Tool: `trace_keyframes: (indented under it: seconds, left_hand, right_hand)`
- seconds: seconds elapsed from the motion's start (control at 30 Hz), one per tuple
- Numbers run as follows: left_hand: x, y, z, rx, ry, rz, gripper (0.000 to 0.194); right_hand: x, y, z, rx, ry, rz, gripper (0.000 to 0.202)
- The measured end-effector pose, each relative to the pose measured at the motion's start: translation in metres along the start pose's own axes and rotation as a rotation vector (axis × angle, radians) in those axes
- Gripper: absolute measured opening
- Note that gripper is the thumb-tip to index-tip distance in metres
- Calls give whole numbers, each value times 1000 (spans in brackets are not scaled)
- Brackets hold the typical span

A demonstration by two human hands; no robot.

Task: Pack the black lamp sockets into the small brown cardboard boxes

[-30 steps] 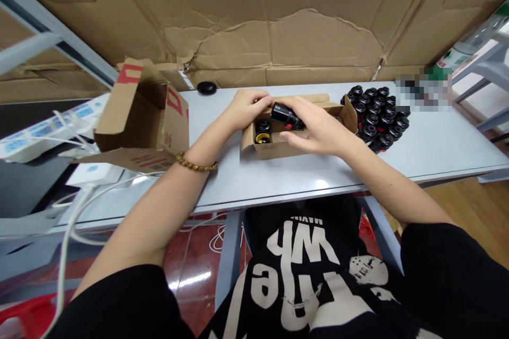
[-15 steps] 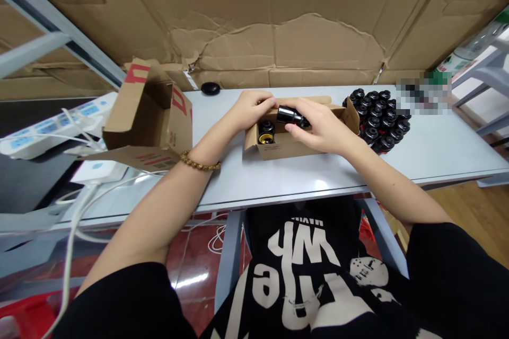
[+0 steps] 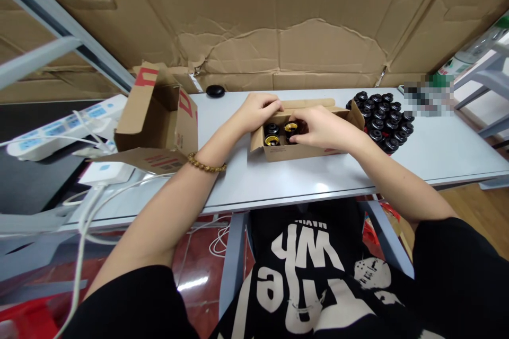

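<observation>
My right hand [image 3: 318,127] is closed around a glossy black cylinder [image 3: 291,127] with a yellow ring in its upward end. It holds the cylinder at the opening of a small long cardboard box [image 3: 294,153]; the lower part is hidden by fingers and box wall. At the left end of that box sit two similar pieces, a black-topped one [image 3: 272,130] and a yellow-ringed one [image 3: 272,140]. My left hand [image 3: 260,110] grips the box's back left edge, fingers bent over the rim. Right of the box stand several black cylinders [image 3: 379,121], grouped together.
A bigger open cardboard box [image 3: 186,122] with red print stands left on the white table [image 3: 230,180]. Behind it lies a black round object [image 3: 215,91]. A white power strip [image 3: 63,127] with cables is at far left. Cardboard [image 3: 286,21] walls the back.
My right hand has tipped the black cylinder from lying sideways above the box to yellow end up, lower at the opening. My left hand stays at the box's edge. The view has shifted slightly.
</observation>
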State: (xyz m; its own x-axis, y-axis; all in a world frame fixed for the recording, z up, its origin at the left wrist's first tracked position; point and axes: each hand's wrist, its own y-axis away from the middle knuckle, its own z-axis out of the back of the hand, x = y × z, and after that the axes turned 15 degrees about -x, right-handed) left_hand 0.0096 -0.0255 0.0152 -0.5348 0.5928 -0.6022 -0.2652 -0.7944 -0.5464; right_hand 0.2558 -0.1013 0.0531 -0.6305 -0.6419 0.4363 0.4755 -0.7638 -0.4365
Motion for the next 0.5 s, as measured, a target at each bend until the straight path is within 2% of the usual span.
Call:
trace_keyframes:
  seconds: [0.13, 0.2, 0.4, 0.5]
  left_hand:
    - [0, 0, 0, 1, -3, 3, 43]
    - [-1, 0, 0, -2, -3, 4, 45]
    - [-2, 0, 1, 9, -16, 3, 43]
    - [-4, 0, 3, 12, -11, 6, 42]
  right_hand:
    - [11, -11, 4, 182, 111, -160, 12]
    - [15, -15, 5, 228, 127, -187, 16]
    - [17, -15, -2, 200, 77, -162, 23]
    - [17, -10, -2, 143, 22, -170, 35]
